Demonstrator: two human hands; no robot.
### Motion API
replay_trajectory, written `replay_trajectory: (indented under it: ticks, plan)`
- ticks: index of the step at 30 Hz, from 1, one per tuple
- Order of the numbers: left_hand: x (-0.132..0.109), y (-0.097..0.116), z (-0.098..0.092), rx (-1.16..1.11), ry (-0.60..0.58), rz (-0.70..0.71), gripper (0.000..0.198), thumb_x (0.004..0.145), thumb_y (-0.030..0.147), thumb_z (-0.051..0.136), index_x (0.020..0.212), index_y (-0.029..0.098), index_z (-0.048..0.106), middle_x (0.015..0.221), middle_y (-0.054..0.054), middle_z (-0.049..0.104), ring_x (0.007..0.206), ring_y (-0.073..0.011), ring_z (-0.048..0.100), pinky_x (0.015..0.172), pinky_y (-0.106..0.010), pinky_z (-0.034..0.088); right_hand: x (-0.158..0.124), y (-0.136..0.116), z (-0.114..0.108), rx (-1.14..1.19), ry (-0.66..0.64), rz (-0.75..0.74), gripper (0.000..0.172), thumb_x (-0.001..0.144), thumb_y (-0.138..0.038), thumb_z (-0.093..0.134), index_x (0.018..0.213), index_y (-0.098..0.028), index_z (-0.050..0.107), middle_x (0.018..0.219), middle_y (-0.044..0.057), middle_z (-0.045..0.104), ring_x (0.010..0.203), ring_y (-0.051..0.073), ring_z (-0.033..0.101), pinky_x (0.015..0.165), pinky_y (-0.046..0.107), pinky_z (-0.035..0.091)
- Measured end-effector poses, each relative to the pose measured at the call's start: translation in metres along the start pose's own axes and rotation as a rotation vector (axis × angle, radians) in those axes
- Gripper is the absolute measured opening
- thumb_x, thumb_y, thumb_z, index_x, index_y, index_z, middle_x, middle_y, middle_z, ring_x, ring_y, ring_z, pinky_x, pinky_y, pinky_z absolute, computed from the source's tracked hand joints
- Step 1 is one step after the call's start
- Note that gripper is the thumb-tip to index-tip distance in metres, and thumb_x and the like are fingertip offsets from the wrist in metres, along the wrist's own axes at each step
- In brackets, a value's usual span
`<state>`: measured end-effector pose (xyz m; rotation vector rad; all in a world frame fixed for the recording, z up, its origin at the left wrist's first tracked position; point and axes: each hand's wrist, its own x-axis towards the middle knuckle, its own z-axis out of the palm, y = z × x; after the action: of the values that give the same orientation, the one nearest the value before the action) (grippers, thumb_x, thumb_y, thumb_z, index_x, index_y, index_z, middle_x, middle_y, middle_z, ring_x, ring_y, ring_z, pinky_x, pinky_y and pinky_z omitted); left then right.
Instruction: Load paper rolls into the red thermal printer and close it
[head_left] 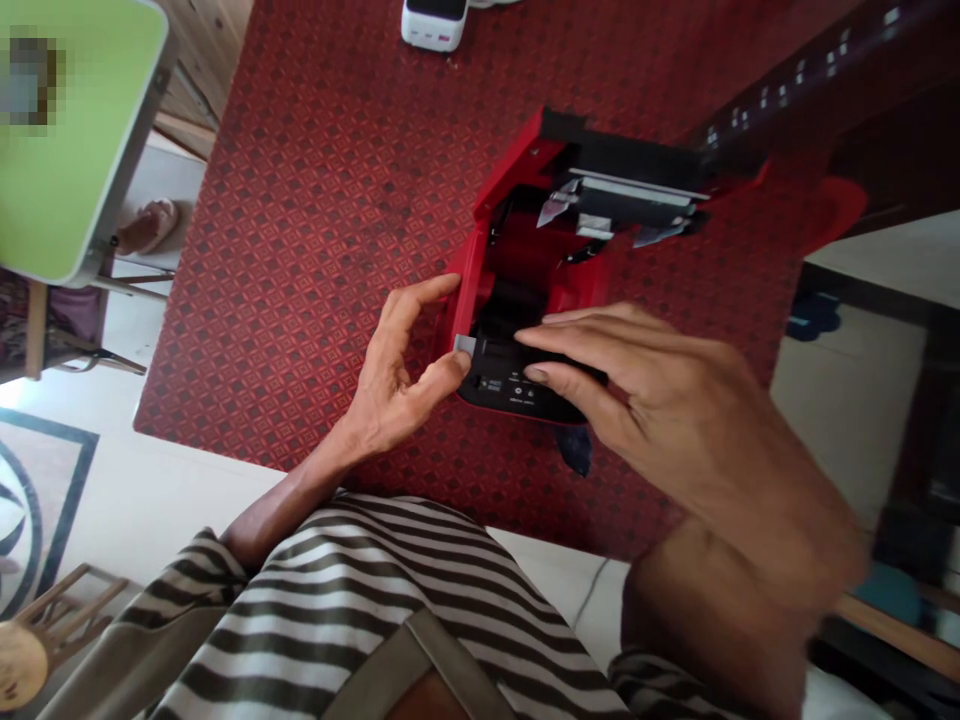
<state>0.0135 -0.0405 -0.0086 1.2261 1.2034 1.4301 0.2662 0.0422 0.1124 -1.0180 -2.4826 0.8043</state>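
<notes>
A red and black device (469, 275) stands on the patterned red table, its hinged lid (630, 160) raised and showing a metal bar and clear flaps inside. My left hand (409, 365) grips the device's left side, thumb on a small grey piece at the front corner and forefinger along the red outer wall. Over the black front panel with small white markings (517, 390) is my right hand (645, 380), its thumb and fingers bent close together at the panel's right part. Whatever lies between those fingertips is too dark to make out.
A white device with a dark screen (435, 25) sits at the table's far edge. A green-topped table (75, 130) stands at the left. Below it at lower left is a wooden stool (26, 660). The red table's front edge runs close to my striped shirt.
</notes>
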Motion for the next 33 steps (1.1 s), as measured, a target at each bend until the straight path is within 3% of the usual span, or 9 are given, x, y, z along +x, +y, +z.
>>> replay_trajectory:
  ticks: [7, 12, 15, 19, 22, 27, 33]
  plan:
    - [0.004, 0.026, -0.010, 0.178, -0.014, 0.137, 0.062, 0.122, 0.070, 0.086, 0.175, 0.040, 0.076, 0.168, -0.011, 0.081, 0.153, -0.0414, 0.075, 0.139, -0.066, 0.062, -0.001, 0.007, 0.012, 0.108, 0.125, 0.033, 0.019, 0.121, -0.034, 0.082, 0.118, -0.046, 0.097, 0.119, -0.001, 0.100, 0.111, 0.035, 0.095, 0.106, 0.060, 0.077]
    - [0.017, 0.050, -0.020, 0.386, -0.094, 0.272, 0.050, 0.122, 0.060, 0.087, 0.169, 0.043, 0.082, 0.170, -0.011, 0.080, 0.160, -0.0449, 0.072, 0.139, -0.073, 0.062, 0.002, 0.011, 0.013, 0.090, 0.109, -0.019, 0.021, 0.122, -0.028, 0.079, 0.115, -0.042, 0.094, 0.115, -0.001, 0.099, 0.105, 0.033, 0.094, 0.103, 0.054, 0.075]
    - [0.027, 0.053, -0.021, 0.549, -0.152, 0.339, 0.038, 0.121, 0.050, 0.087, 0.159, 0.042, 0.086, 0.172, -0.009, 0.079, 0.155, -0.0442, 0.073, 0.135, -0.074, 0.062, 0.005, 0.021, 0.017, 0.067, 0.142, -0.087, 0.023, 0.120, -0.021, 0.077, 0.118, -0.037, 0.092, 0.114, 0.001, 0.098, 0.104, 0.031, 0.093, 0.100, 0.050, 0.073]
    - [0.039, 0.048, -0.021, 0.698, -0.197, 0.546, 0.026, 0.119, 0.046, 0.086, 0.143, 0.037, 0.090, 0.176, -0.012, 0.077, 0.157, -0.0473, 0.068, 0.129, -0.078, 0.061, 0.015, 0.034, 0.018, 0.048, 0.111, -0.136, 0.029, 0.114, -0.013, 0.073, 0.116, -0.034, 0.092, 0.107, 0.001, 0.095, 0.096, 0.029, 0.090, 0.091, 0.045, 0.069]
    - [0.046, 0.046, -0.023, 0.680, -0.242, 0.506, 0.027, 0.118, 0.047, 0.086, 0.143, 0.039, 0.092, 0.180, -0.010, 0.076, 0.166, -0.0512, 0.061, 0.133, -0.084, 0.055, 0.026, 0.040, 0.009, 0.031, 0.034, -0.169, 0.030, 0.112, -0.011, 0.073, 0.106, -0.034, 0.090, 0.096, 0.000, 0.090, 0.089, 0.027, 0.086, 0.084, 0.044, 0.065]
    - [0.055, 0.042, -0.030, 0.636, -0.288, 0.447, 0.031, 0.114, 0.055, 0.092, 0.144, 0.047, 0.094, 0.177, -0.005, 0.078, 0.164, -0.0544, 0.060, 0.133, -0.088, 0.052, 0.033, 0.039, -0.006, 0.044, -0.085, -0.210, 0.025, 0.112, -0.013, 0.076, 0.101, -0.033, 0.086, 0.096, 0.000, 0.088, 0.088, 0.026, 0.085, 0.082, 0.042, 0.064]
    - [0.059, 0.045, -0.021, 0.585, -0.278, 0.455, 0.025, 0.118, 0.061, 0.093, 0.137, 0.043, 0.095, 0.168, -0.009, 0.081, 0.160, -0.0506, 0.067, 0.136, -0.083, 0.054, 0.011, 0.014, -0.004, -0.067, 0.165, -0.169, 0.023, 0.125, -0.017, 0.074, 0.117, -0.034, 0.087, 0.111, 0.000, 0.092, 0.098, 0.026, 0.090, 0.093, 0.040, 0.073]
